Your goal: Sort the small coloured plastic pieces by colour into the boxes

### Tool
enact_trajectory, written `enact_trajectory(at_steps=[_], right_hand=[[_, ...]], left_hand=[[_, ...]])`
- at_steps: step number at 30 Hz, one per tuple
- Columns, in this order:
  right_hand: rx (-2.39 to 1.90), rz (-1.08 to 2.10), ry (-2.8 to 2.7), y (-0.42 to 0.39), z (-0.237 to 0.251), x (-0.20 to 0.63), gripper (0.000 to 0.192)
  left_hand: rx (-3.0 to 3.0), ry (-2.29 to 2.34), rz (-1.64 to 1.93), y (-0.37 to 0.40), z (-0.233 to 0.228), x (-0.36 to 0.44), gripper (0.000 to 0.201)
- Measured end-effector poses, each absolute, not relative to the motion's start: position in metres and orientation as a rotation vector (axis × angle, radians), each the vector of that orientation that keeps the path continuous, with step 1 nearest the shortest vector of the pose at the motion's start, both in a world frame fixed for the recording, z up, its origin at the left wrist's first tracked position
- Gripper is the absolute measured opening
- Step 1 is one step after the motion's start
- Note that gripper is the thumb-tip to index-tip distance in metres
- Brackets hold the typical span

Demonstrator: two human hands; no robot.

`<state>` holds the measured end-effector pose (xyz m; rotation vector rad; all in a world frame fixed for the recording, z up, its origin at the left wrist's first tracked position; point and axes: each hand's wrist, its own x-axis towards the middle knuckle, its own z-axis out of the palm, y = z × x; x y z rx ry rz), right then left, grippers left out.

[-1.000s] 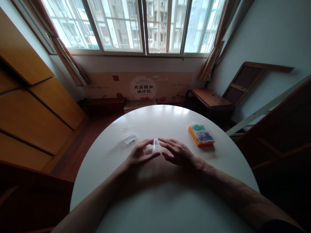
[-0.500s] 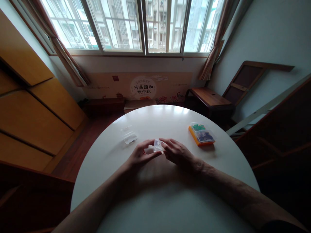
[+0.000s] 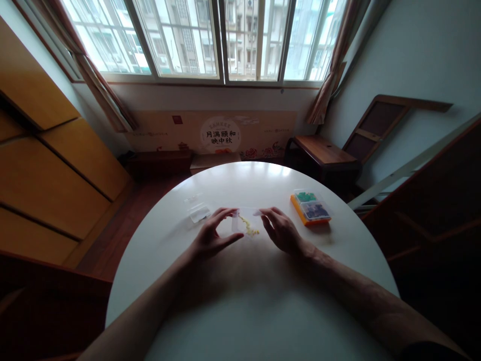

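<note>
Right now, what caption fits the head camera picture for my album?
Two hands, left hand and right hand, hold a small clear box with yellow bits over a white round table.

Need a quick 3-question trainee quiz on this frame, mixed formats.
1. True or false: the clear box between the hands is open.
2. What colour are the small pieces in it? A red, B yellow, C black.
3. Which hand is nearer the orange case?

Key
1. True: the left hand and the right hand hold it spread open above the table.
2. B.
3. The right hand; a second clear box lies beyond the left hand.
</note>
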<state>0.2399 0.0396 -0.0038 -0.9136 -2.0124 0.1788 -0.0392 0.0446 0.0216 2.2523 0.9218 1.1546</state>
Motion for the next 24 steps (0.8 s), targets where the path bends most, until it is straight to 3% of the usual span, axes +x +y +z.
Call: enact_trajectory(at_steps=[24], right_hand=[[-1.025,0.226,-1.956,0.0411,-0.0126,0.2395,0.013]], left_hand=[[2.793,0.760,1.215,0.0442,0.0271,-0.0407,0.078]])
